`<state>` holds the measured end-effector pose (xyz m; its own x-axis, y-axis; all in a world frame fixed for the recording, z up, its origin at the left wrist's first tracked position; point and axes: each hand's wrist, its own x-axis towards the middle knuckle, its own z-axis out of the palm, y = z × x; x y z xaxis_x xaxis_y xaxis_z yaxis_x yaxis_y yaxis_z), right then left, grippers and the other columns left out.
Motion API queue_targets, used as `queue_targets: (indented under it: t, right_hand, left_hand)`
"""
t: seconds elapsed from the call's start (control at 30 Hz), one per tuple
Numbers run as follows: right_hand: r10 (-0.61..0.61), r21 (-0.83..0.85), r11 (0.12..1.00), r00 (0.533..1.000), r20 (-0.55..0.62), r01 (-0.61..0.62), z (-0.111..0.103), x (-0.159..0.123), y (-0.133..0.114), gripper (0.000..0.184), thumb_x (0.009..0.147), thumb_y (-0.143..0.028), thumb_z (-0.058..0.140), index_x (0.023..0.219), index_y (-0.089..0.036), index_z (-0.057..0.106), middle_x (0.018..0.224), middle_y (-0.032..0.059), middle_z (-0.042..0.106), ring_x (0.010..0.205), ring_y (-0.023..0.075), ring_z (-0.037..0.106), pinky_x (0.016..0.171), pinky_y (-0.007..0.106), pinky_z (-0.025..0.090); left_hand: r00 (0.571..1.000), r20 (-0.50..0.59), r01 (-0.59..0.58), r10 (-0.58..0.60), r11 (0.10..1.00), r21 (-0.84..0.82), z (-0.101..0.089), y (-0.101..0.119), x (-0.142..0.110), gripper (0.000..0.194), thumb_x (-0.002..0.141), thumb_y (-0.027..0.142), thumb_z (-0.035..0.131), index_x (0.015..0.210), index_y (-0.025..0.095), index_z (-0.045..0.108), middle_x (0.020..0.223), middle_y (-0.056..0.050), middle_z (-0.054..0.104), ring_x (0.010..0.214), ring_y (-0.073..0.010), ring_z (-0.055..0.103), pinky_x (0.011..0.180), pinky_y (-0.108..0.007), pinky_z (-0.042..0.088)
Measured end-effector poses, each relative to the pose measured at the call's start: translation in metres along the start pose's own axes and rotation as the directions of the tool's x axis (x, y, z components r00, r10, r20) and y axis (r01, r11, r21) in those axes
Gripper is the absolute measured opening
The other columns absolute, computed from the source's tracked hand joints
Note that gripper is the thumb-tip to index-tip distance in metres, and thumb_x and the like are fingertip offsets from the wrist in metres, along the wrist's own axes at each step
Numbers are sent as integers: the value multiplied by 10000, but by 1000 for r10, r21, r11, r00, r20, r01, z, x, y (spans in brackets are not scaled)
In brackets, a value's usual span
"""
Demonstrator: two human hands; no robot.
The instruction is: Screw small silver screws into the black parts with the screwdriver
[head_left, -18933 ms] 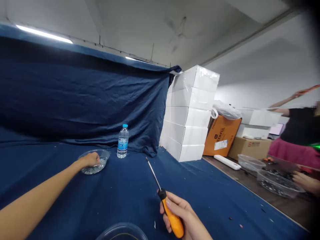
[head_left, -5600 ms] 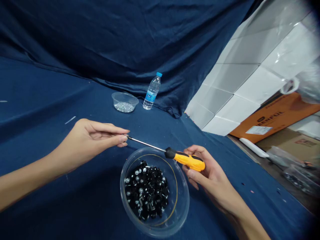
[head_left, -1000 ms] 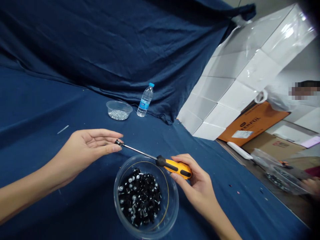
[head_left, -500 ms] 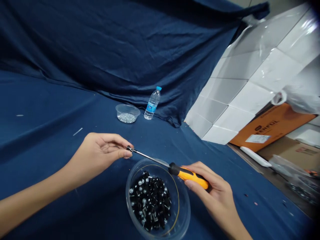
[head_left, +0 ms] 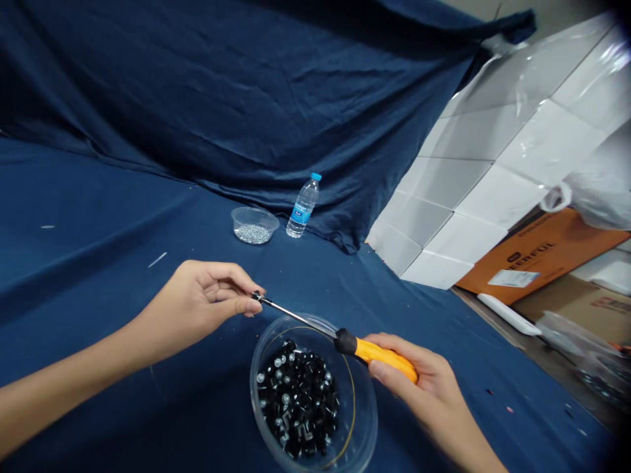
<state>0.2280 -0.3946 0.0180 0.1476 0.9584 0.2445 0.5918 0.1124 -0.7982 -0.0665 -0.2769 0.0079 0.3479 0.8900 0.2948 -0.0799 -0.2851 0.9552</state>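
My right hand grips the orange handle of a screwdriver; its thin metal shaft points up and left. My left hand pinches a small black part right at the shaft's tip, fingers curled together. Just below both hands stands a clear plastic bowl with several small black parts with silver tops. Everything lies over a dark blue cloth.
Farther back a small clear bowl of silver screws sits beside a water bottle. A stack of white boxes rises at right, with an orange carton, brown boxes and clear tubs beyond the cloth's edge.
Over the last second my left fingers went from loosely open to pinched on the small part at the screwdriver tip. The camera view shifted slightly; the hands stay over the bowl.
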Motion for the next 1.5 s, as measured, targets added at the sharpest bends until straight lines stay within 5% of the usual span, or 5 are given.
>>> queue_targets:
  t: [0.33,0.57,0.8,1.03,1.5]
  right_hand:
    - [-397,-129,914,914,-84,385,-1,1,2,184,789,-268,832,962,-261,770,927,67,757,811,215,685,739,317,560]
    - [214,202,941,940,267,-272,-5,-4,-11,423,823,-581,744,1000,-197,753,666,6,621,447,80,429,409,209,337]
    - [-383,-131,919,921,-70,372,1,-7,-11,208,817,-276,802,1024,-283,786,888,63,727,742,202,652,670,310,541]
    - [198,214,941,940,279,-262,-5,-7,-18,385,796,-547,780,986,-212,770,722,21,643,513,91,431,461,221,346]
    - [211,236,933,946,248,-270,1,-8,-21,482,684,-547,867,1022,-221,756,771,11,673,486,51,423,446,177,283]
  left_hand:
    - [999,16,31,-31,999,-23,0,0,2,86,705,214,838,756,193,772,649,-18,775,630,-134,751,639,-145,607]
    - [1000,19,6,-7,999,31,-3,5,2,96,688,211,850,740,187,772,750,-39,795,651,-159,767,649,-181,624]
    - [1000,-4,11,-11,1000,-21,-6,1,5,89,682,194,851,734,205,781,720,-18,776,625,-128,748,648,-153,613]
    - [999,44,-34,30,996,83,-8,5,2,68,727,211,842,752,215,779,777,-16,782,664,-121,752,661,-134,597]
    - [995,73,-71,65,995,77,-10,8,1,69,737,205,834,758,196,769,769,-15,765,674,-120,737,670,-153,592]
